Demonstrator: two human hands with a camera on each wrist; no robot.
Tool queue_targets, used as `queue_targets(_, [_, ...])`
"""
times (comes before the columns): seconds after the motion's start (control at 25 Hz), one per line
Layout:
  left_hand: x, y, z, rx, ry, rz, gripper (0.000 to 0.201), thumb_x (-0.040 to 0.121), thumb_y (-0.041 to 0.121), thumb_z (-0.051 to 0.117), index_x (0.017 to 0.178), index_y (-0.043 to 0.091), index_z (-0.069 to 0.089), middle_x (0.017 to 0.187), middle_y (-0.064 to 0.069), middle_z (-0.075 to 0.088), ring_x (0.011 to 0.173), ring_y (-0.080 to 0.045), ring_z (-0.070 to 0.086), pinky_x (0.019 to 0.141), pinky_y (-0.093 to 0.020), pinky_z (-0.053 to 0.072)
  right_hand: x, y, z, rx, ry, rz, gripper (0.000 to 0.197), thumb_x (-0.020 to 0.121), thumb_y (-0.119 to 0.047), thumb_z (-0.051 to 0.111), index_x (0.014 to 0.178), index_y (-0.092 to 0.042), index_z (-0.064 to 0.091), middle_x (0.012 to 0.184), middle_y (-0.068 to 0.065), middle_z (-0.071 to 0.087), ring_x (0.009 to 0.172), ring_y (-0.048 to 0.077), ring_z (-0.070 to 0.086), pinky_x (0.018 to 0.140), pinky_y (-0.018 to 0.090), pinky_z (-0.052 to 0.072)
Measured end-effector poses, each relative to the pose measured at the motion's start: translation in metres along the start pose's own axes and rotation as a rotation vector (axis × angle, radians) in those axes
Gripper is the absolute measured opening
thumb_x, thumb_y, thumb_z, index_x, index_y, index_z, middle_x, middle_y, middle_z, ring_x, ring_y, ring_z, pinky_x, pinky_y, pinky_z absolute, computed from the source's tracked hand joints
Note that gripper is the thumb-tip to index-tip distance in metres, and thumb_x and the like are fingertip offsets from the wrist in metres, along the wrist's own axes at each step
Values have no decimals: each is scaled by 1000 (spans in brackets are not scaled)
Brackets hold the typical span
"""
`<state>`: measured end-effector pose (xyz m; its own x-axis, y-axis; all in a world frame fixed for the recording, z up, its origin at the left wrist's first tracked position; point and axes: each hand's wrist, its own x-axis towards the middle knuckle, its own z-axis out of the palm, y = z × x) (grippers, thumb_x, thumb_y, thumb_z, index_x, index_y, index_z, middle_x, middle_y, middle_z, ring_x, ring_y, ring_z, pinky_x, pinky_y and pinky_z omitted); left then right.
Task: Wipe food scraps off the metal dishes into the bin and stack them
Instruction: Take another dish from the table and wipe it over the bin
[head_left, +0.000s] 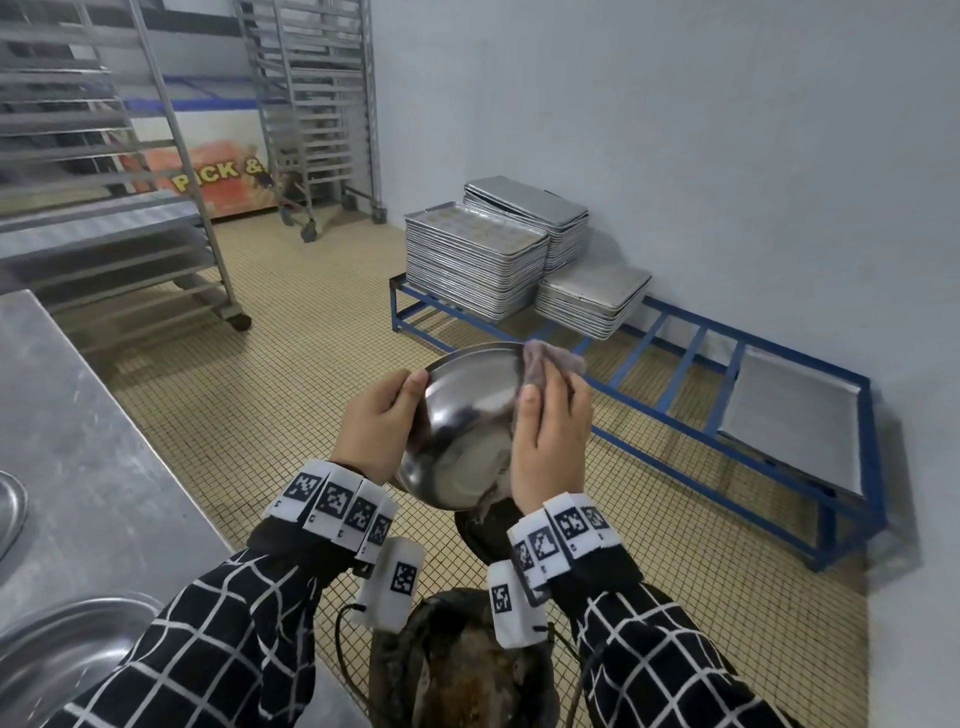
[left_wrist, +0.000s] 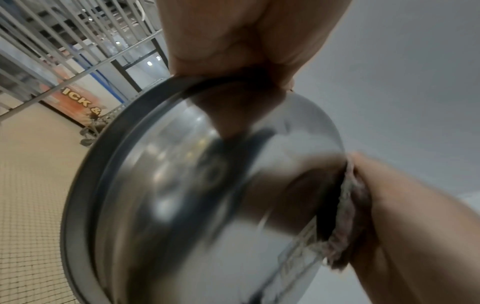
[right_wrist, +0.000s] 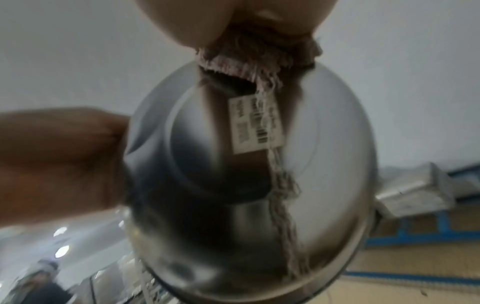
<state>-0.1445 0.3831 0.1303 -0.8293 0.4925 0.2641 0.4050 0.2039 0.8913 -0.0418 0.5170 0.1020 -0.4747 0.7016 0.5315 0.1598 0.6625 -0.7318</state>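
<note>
A round, shiny stainless-steel bowl (head_left: 467, 431) is held tilted above a dark bin (head_left: 462, 670) of brown scraps, its opening facing away from the person and its smooth underside, with a white barcode sticker (right_wrist: 255, 125), toward them. The left hand (head_left: 376, 423) grips the bowl's left rim. The right hand (head_left: 550, 441) clamps a frayed pinkish-grey cloth (head_left: 550, 361) over the right rim. Beyond the bowl, flat metal trays (head_left: 475, 260) sit stacked on a blue frame (head_left: 691, 353).

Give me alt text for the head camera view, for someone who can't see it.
Two hands hold a tilted metal bowl above a dark bin: the left hand grips its rim while the right hand presses a cloth against it. Behind, stacked baking trays sit on a blue rack.
</note>
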Motion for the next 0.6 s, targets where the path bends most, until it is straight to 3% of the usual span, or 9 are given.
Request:
queue_targets(0.08, [0,-3,-3,-3,19,-20,37,99,34,43,77,10,60,72,-13,60,69,-28,54,65,-37,43,-2,13,-3,99,-53,146,45,100,-38,31,144,-26,37,138,3,36,120,15,45,91,41,52])
queue_targets(0.12, [0,-4,-3,2,27,-26,37,99,33,43,75,11,59,70,-11,58,66,-24,52,62,-33,41,-7,16,-4,100,-82,146,47,100,-37,31,146,-27,33,141,2,33,123,14,43,95,42,50])
queue_targets(0.28, [-3,-1,3,14,64,-46,37,99,32,44,72,9,56,65,-6,53,61,-17,46,59,-29,37,-32,2,4,-57,-171,-139,53,100,-38,26,151,-29,15,157,-4,13,142,17,21,108,40,39])
queue_targets(0.4, [-4,1,10,46,63,3,36,98,33,45,75,9,59,66,-9,58,61,-21,51,60,-34,42,-30,-10,15,-134,-136,-255,54,100,-36,27,151,-19,23,157,2,20,146,21,12,115,48,25])
queue_targets(0.52, [-7,2,7,50,58,43,36,98,34,44,76,11,60,64,-6,57,61,-22,51,61,-37,43,-15,-9,17,-57,-53,-139,52,100,-37,24,148,-18,28,155,1,27,145,16,17,117,42,24])
queue_targets(0.6, [-8,2,2,-23,65,8,35,98,37,43,80,14,63,68,-7,61,65,-24,56,64,-37,46,-5,-3,11,60,-7,21,49,102,-38,23,147,-21,32,152,-4,33,141,11,27,113,33,31])
